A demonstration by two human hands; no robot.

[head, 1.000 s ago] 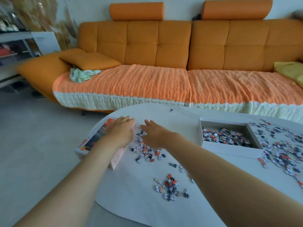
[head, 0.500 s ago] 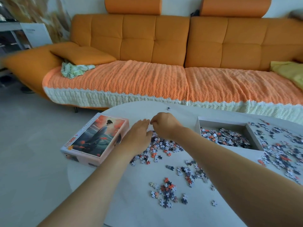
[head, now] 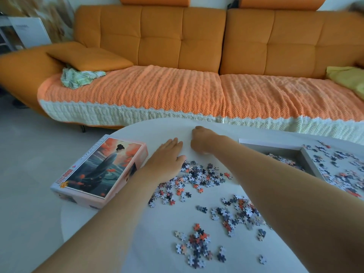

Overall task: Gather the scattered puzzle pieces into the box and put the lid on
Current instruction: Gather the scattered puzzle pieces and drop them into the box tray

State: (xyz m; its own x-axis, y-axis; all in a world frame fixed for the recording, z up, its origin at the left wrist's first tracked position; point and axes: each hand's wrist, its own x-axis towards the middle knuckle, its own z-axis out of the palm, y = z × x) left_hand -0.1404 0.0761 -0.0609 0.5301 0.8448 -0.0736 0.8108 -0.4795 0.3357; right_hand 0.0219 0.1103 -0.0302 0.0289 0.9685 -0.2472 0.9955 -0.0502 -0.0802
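Loose puzzle pieces (head: 199,178) lie across the white table (head: 153,243), with more clusters near the front (head: 197,245) and to the right of the box (head: 338,170). The open box bottom (head: 271,145) at the right holds several pieces. The picture lid (head: 102,168) lies face up at the table's left edge. My left hand (head: 167,158) rests flat on the table beside the lid, at the edge of the pieces. My right hand (head: 201,140) is stretched toward the far edge, fingers curled down where a lone piece lay; that piece is hidden under them.
An orange sofa (head: 177,46) with a knitted throw (head: 157,95) stands just beyond the table. A cushion (head: 88,58) and a crumpled cloth (head: 78,75) lie on its left end. Grey floor (head: 29,154) opens to the left of the table.
My left hand left the lid and came down flat by the pieces. My right hand went from flat over the pieces to curled and reached to the far edge, covering the lone piece.
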